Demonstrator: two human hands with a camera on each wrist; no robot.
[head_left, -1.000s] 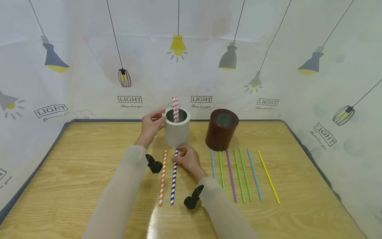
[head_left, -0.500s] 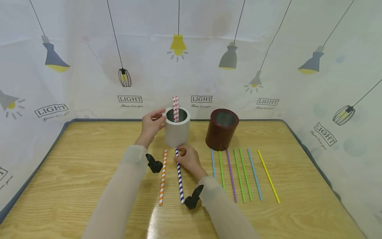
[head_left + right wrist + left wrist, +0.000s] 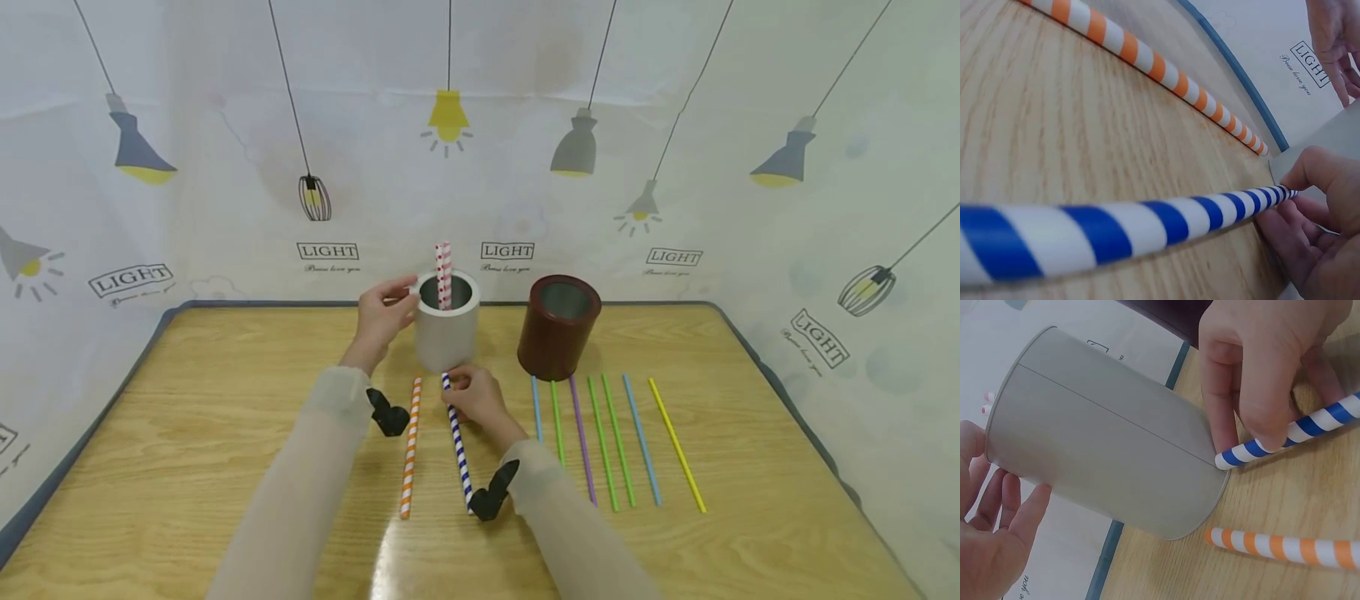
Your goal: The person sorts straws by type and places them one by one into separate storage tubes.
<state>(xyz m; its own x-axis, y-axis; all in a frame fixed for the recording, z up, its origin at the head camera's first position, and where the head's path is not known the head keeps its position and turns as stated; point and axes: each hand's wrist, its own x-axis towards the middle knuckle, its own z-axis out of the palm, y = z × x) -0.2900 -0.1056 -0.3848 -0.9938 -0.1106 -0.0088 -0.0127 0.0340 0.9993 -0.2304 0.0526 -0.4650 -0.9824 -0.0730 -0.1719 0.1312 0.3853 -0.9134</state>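
Observation:
My right hand (image 3: 477,397) pinches a blue-and-white striped paper straw (image 3: 460,454) near its far end, between thumb and fingers. That end lies right at the base of a white cylindrical cup (image 3: 446,340); in the right wrist view the straw (image 3: 1166,222) runs along close over the wood. My left hand (image 3: 383,317) touches the cup's left side just below the rim, its fingers spread and slightly bent. Two paper straws (image 3: 444,275) with red and pink patterns stand in the cup. An orange-and-white striped straw (image 3: 410,450) lies left of the blue one.
A dark red cup (image 3: 557,333) stands right of the white one. Before it lie several thin plain straws, among them a purple straw (image 3: 581,437) and a yellow straw (image 3: 677,446). A lamp-printed cloth (image 3: 510,200) hangs behind the wooden table (image 3: 225,400).
The near end of the blue striped straw has swung to the right while my right hand pinches its far end. My left hand stays at the white cup.

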